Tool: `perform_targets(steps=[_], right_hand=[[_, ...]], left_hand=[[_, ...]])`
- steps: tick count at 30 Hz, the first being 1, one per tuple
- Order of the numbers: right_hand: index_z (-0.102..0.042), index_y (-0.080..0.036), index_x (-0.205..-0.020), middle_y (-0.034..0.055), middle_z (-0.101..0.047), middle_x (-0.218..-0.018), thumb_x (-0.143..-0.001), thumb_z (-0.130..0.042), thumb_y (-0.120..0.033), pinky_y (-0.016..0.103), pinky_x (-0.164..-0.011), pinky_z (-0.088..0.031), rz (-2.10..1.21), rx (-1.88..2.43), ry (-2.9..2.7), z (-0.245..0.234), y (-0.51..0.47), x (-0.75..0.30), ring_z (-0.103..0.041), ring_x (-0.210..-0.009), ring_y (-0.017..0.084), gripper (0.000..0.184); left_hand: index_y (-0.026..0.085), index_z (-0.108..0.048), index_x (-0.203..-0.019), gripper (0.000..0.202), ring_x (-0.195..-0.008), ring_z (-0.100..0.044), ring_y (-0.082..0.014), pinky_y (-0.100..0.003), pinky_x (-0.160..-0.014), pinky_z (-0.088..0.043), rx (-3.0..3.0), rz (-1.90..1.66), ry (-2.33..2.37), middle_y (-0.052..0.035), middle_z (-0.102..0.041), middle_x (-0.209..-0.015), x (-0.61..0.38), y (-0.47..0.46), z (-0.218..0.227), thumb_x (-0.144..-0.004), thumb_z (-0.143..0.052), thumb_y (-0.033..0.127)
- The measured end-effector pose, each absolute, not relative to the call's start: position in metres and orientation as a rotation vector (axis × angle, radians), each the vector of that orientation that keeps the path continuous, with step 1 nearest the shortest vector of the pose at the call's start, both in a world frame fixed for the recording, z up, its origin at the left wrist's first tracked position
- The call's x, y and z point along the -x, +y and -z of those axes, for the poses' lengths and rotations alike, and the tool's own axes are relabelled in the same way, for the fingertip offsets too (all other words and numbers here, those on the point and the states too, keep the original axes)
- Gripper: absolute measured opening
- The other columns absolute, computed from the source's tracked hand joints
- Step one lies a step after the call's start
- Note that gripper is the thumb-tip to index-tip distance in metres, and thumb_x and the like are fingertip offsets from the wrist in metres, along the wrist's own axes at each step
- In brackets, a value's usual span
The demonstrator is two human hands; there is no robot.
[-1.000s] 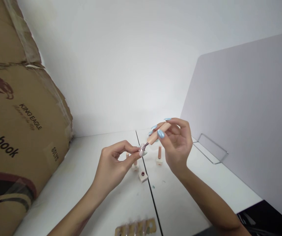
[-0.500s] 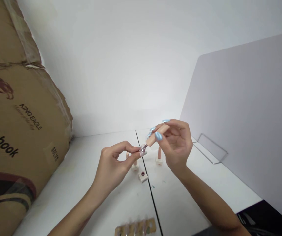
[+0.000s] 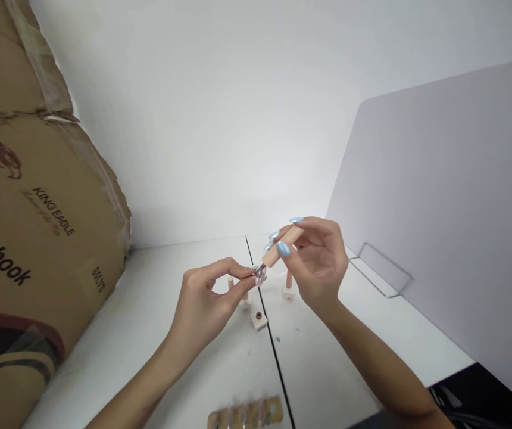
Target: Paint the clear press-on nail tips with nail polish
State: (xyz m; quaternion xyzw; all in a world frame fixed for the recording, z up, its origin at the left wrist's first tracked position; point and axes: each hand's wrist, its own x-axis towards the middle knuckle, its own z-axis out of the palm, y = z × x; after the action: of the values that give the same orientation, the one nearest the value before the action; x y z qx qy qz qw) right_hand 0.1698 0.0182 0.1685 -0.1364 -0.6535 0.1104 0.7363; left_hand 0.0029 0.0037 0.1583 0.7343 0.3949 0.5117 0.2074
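My left hand is pinched on a small pale false nail, held up over the white table. My right hand, with light blue nails, grips a peach brush cap of a polish bottle. The brush tip touches the false nail. Below my hands stand three small polish bottles: an open one without its cap, one with a peach cap, and another partly hidden behind my left fingers.
A large cardboard box printed "KING EAGLE" fills the left side. A grey divider panel with a wire foot stands at the right. A blurred card of false nails lies at the near edge. A dark object sits at the bottom right.
My right hand has shifted slightly left and tilted the brush cap, drawing the brush along the false nail. My left hand has stayed nearly still.
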Motion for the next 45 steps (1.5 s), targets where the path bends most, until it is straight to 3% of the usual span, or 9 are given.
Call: perform_targets(steps=[6, 14, 19, 24, 31, 40, 45], right_hand=[[-0.053, -0.025, -0.106, -0.0066, -0.063, -0.066, -0.086, -0.062, -0.010, 0.038, -0.076, -0.060, -0.254, 0.368, -1.271, -0.173, 0.018, -0.171, -0.068, -0.069, 0.014, 0.026], [-0.056, -0.024, -0.107, -0.0041, -0.066, -0.073, -0.082, -0.063, -0.004, 0.032, -0.068, -0.059, -0.299, 0.227, -1.448, -0.171, 0.018, -0.171, -0.069, -0.071, 0.013, 0.033], [-0.054, -0.022, -0.108, -0.0062, -0.064, -0.064, -0.085, -0.060, -0.004, 0.035, -0.077, -0.058, -0.294, 0.341, -1.326, -0.172, 0.018, -0.171, -0.068, -0.069, 0.013, 0.030], [-0.055, -0.023, -0.106, -0.0072, -0.062, -0.062, -0.085, -0.061, -0.008, 0.036, -0.075, -0.060, -0.275, 0.338, -1.248, -0.174, 0.019, -0.172, -0.068, -0.067, 0.013, 0.026], [-0.056, -0.024, -0.106, -0.0038, -0.064, -0.073, -0.082, -0.065, -0.010, 0.035, -0.070, -0.062, -0.396, 0.189, -1.336, -0.167, 0.015, -0.166, -0.069, -0.074, 0.015, 0.029], [-0.054, -0.023, -0.105, -0.0022, -0.067, -0.079, -0.085, -0.062, -0.011, 0.041, -0.083, -0.061, -0.367, 0.369, -1.123, -0.169, 0.017, -0.163, -0.068, -0.080, 0.014, 0.025], [-0.054, -0.025, -0.106, -0.0021, -0.068, -0.082, -0.084, -0.063, -0.012, 0.035, -0.069, -0.063, -0.434, 0.230, -1.146, -0.165, 0.013, -0.160, -0.069, -0.079, 0.014, 0.026]], left_hand=[[0.021, -0.070, -0.069, 0.011, -0.069, -0.069, -0.0160, -0.024, -0.063, -0.049, -2.052, -1.444, 1.095, 0.0011, -0.076, -0.073, -0.001, 0.006, -0.155, -0.079, -0.073, 0.023], [0.021, -0.069, -0.067, 0.013, -0.059, -0.063, -0.0118, -0.022, -0.057, -0.045, -2.089, -1.426, 1.112, 0.0040, -0.073, -0.065, -0.003, 0.003, -0.160, -0.080, -0.071, 0.019], [0.021, -0.069, -0.068, 0.011, -0.067, -0.068, -0.0137, -0.022, -0.062, -0.048, -2.053, -1.449, 1.075, 0.0029, -0.075, -0.071, -0.001, 0.004, -0.155, -0.078, -0.073, 0.019], [0.021, -0.069, -0.068, 0.012, -0.074, -0.070, -0.0159, -0.024, -0.068, -0.050, -1.957, -1.404, 1.064, 0.0010, -0.076, -0.073, 0.001, 0.007, -0.154, -0.078, -0.074, 0.024], [0.018, -0.065, -0.062, 0.017, -0.064, -0.066, -0.0141, -0.023, -0.063, -0.050, -1.740, -1.346, 0.951, 0.0005, -0.071, -0.064, -0.001, 0.007, -0.163, -0.074, -0.076, 0.023], [0.016, -0.060, -0.062, 0.023, -0.067, -0.067, -0.0161, -0.026, -0.065, -0.050, -1.598, -1.250, 0.892, -0.0015, -0.070, -0.066, 0.001, 0.006, -0.162, -0.073, -0.079, 0.026], [0.016, -0.059, -0.062, 0.024, -0.063, -0.064, -0.0134, -0.023, -0.060, -0.047, -1.531, -1.231, 0.853, 0.0001, -0.070, -0.064, 0.001, 0.008, -0.162, -0.070, -0.082, 0.023]])
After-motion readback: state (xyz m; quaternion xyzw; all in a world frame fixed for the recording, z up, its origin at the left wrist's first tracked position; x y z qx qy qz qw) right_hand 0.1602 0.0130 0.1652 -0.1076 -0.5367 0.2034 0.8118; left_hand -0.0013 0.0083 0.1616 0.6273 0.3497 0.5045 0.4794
